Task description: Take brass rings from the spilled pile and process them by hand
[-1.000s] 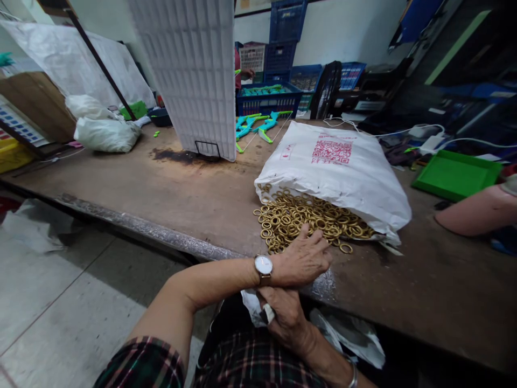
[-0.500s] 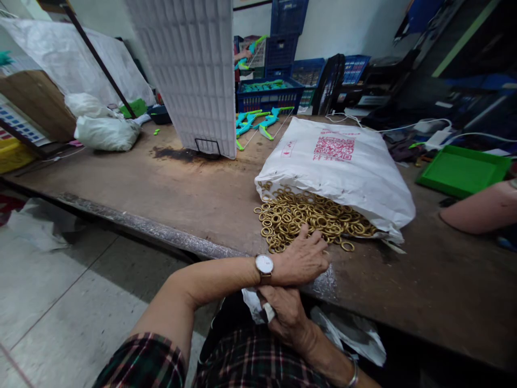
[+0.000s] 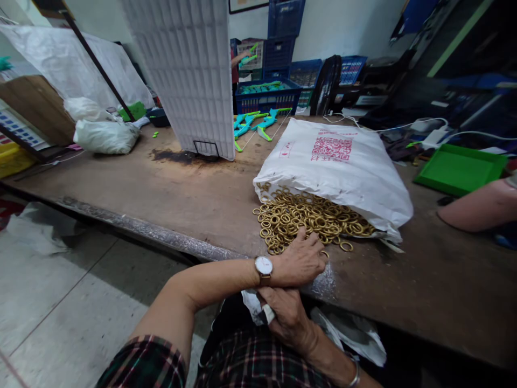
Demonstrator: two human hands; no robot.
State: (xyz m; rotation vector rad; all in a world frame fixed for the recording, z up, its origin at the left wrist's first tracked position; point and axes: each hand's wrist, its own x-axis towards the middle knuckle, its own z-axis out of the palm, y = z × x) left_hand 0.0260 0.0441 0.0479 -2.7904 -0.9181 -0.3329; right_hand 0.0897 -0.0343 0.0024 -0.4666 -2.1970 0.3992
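Many brass-coloured rings spill from the mouth of a white bag with red print, lying on the table. My left hand, a watch on its wrist, rests palm down at the near edge of the pile, fingers slightly bent and apart, the fingertips touching rings. One ring shows beside its outer fingers. Under that wrist, at the table edge, my right hand is closed, with white material beside its fingers; what it grips is hidden.
A tall white ribbed panel stands on the brown table. Behind it are teal-and-green plastic parts and blue crates. To the right lie a green tray and another person's arm; a plastic bag sits left.
A ring now shows more clearly beside the outer fingers of my left hand, which has barely moved. In the background, a person's hand with a green part has shifted. The view has tilted slightly.
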